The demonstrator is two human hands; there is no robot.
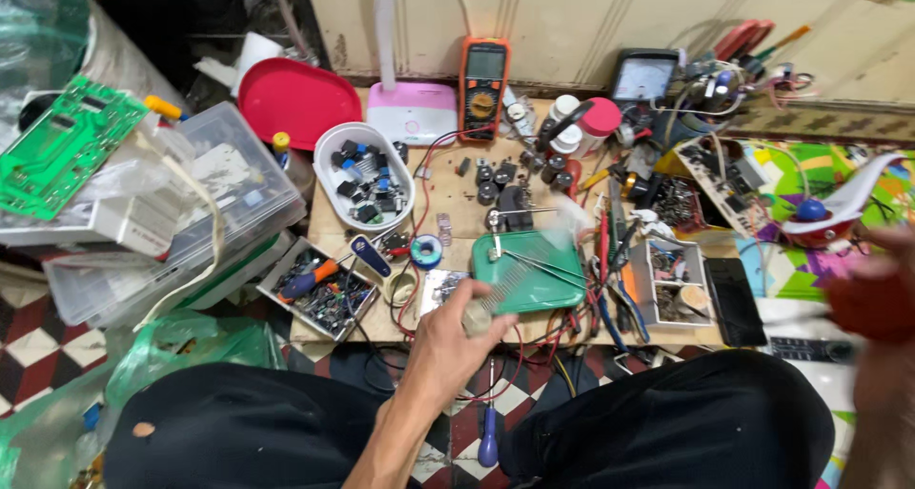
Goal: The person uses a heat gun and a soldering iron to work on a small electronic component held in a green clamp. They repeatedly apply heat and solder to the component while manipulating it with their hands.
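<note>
a: what is the left hand (456,329) doing?

b: it reaches over the near edge of the tabletop (457,195). its fingers are curled tight around a brush (498,296) with a pale handle. the bristles look blurry and lie over the green tray (548,294).

a: where is the green tray?

b: it sits near the front of the tabletop, in the middle. thin metal tweezers (543,264) lie in it. a small shiny square piece (440,289) lies just beside the tray, close to the hand.

a: and the right hand (882,303)?

b: it is far off at the right edge, all blurry and reddish. i cannot tell if its fingers are shut or spread out, or if it grips anything.

a: what else is on the tabletop?

b: a white bowl (363,173) full of little dark parts sits to the left. an orange meter (483,74) stands at the back by a pink lamp base (413,112). a red tray (297,101) leans behind the bowl. a blue-handled screwdriver (310,279) lies in a box of bits. a green circuit board (59,144) rests on clear boxes far left.
</note>
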